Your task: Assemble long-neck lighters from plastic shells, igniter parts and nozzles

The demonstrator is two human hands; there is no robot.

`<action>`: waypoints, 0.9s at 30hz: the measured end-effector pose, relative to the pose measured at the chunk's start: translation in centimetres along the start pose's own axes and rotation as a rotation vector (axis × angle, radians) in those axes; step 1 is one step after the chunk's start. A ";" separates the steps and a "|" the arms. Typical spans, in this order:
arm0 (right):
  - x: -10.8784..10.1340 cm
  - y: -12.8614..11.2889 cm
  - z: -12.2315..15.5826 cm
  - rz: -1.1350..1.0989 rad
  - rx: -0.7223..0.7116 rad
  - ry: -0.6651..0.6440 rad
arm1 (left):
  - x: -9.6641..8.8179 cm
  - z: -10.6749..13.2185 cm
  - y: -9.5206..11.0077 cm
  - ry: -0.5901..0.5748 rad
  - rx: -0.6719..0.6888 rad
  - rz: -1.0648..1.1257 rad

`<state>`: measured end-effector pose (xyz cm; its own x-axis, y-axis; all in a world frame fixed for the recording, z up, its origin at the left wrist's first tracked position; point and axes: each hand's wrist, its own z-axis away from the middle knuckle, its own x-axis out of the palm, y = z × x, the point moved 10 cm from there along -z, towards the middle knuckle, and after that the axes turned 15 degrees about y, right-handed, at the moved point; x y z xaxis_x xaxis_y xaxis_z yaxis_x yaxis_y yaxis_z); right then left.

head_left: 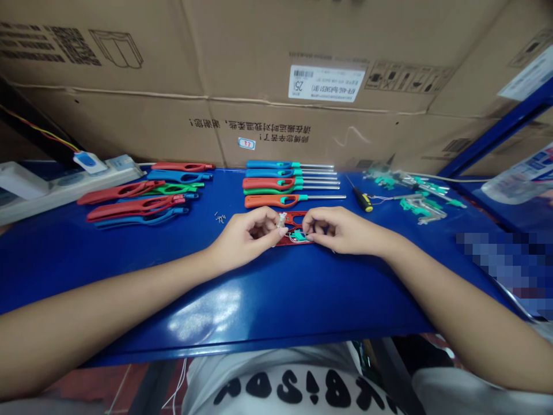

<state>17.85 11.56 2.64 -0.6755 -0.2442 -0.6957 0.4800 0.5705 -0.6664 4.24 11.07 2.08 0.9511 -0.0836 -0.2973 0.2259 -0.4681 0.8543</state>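
A red lighter shell half (297, 226) lies flat on the blue table (276, 300) between my hands. My left hand (248, 236) has its fingers curled and pinches a small pale part (281, 220) at the shell's left end. My right hand (339, 229) is closed too, its fingertips pressed on a teal trigger piece (299, 235) sitting in the shell. Thin wire shows under the shell's edge.
Several finished long-nosed lighters (285, 184) lie in a row behind the hands. Empty red, blue and green shell halves (142, 199) lie at the left. A screwdriver (362, 199) and teal parts with metal tubes (415, 199) lie at the right. Cardboard boxes (259, 80) wall the back.
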 end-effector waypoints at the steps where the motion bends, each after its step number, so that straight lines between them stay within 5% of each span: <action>1: 0.0 -0.1 0.0 0.004 -0.013 -0.001 | 0.0 0.0 0.0 -0.001 -0.002 -0.004; 11: 0.0 -0.9 0.0 0.057 -0.095 0.009 | 0.2 0.0 0.0 -0.025 0.000 -0.027; 21: 0.9 1.0 -0.2 -0.200 0.119 0.006 | -0.8 -0.4 0.6 0.079 0.113 -0.126; 27: 1.1 1.5 -0.4 -0.306 0.144 0.064 | -0.8 -0.3 -0.8 0.081 0.016 -0.104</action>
<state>17.62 12.53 0.98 -0.8319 -0.3344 -0.4428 0.3211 0.3607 -0.8757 3.35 11.73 1.79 0.9368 0.0367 -0.3478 0.3211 -0.4846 0.8137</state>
